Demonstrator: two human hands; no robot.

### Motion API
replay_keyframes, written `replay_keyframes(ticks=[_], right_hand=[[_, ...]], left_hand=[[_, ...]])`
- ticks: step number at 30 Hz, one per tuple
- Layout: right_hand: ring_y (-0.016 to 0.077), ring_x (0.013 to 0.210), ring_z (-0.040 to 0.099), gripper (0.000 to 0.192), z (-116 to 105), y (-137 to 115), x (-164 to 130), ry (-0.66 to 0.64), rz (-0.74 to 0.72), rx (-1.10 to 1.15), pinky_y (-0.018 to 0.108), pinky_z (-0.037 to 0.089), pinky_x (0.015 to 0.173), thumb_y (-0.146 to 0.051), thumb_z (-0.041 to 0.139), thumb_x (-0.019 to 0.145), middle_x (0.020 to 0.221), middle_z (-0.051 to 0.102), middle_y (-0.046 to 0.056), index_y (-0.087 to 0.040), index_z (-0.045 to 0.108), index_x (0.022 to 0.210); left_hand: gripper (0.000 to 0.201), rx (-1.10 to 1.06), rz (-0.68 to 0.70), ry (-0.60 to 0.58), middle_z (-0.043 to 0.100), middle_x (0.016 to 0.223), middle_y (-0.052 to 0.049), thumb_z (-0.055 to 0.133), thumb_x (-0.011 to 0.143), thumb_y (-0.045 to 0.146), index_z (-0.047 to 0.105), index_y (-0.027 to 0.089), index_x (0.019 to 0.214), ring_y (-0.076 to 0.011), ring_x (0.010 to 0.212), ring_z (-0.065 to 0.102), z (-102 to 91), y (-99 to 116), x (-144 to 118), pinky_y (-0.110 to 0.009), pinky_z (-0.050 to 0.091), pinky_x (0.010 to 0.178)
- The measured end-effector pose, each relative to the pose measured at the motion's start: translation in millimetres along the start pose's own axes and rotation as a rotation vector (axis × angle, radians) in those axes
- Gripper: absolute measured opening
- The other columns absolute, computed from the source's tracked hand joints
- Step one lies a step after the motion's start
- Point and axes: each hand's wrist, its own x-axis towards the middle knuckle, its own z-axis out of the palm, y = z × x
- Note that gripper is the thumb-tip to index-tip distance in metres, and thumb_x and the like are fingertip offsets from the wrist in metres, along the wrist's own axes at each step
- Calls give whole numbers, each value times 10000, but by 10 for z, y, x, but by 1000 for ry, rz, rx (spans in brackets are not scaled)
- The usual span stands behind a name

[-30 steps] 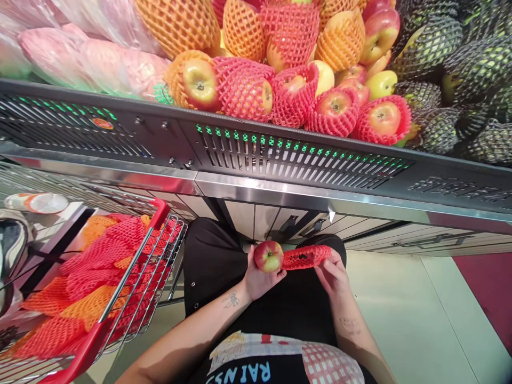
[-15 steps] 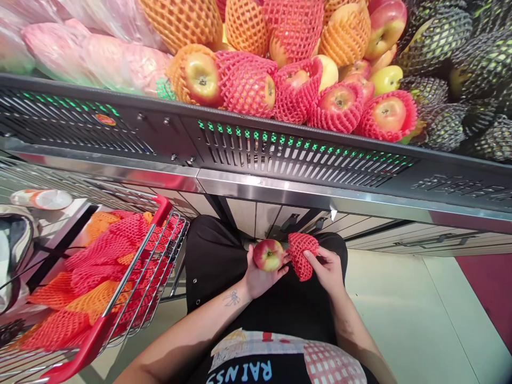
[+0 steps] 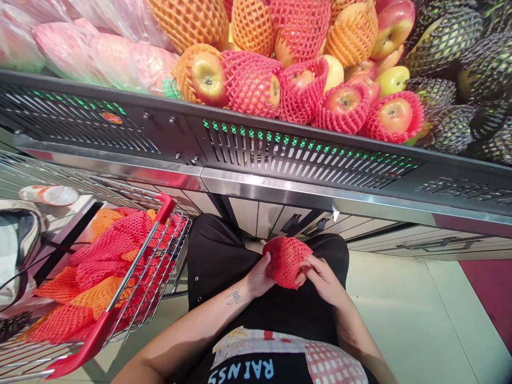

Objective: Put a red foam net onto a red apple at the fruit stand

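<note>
Low in front of my body, both hands hold one apple wrapped in a red foam net [image 3: 286, 260]. My left hand [image 3: 260, 276] cups it from the left side. My right hand [image 3: 322, 278] grips the net's right edge with its fingers. The net covers the apple almost fully, so hardly any fruit skin shows.
A display shelf [image 3: 280, 154] above holds apples in red nets [image 3: 394, 116] and orange nets [image 3: 188, 21], dark-netted fruit [image 3: 460, 48] at right, pink bagged produce [image 3: 100, 58] at left. A red-handled wire cart [image 3: 132, 298] full of red and orange foam nets stands at my left.
One second ago the bare apple sat in my left hand and the net hung from my right hand. The net has since been pulled over the apple, now covering it.
</note>
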Motion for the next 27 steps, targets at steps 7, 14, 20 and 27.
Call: replay_keyframes(ticks=[7,14,20,27], right_hand=[[171,573,513,66,178,-3,29,206,-4,-446,283,352,551,-231,560,793,639,552,21,-202,536,739],[217,627,563,137,354,-91,43,285,72,-818,302,313,568,-294,608,733,760,621,73,-191,538,790],[136,562,441,162,-62,-172,60,35,44,-409,271,320,539,-256,697,739,635,487,-34,-206,545,761],[115,595,458,277,-256,115,103,406,12,429,256,374,579,-424,554,928,697,562,-17,-225,688,789]], left_hand=[[641,76,95,137,693,1199,-106,860,669,378,629,201,1241,-262,1112,633,34,3,-4,-396,459,992],[685,148,173,189,720,1112,-55,931,541,310,660,214,1164,-216,1056,641,106,16,-26,-372,438,1020],[624,233,118,114,705,1175,-52,873,626,323,650,243,1203,-252,1131,615,98,30,-56,-411,411,1046],[646,242,72,-81,663,1289,-76,780,703,502,637,222,1267,-289,1247,555,-16,-63,-79,-411,377,1088]])
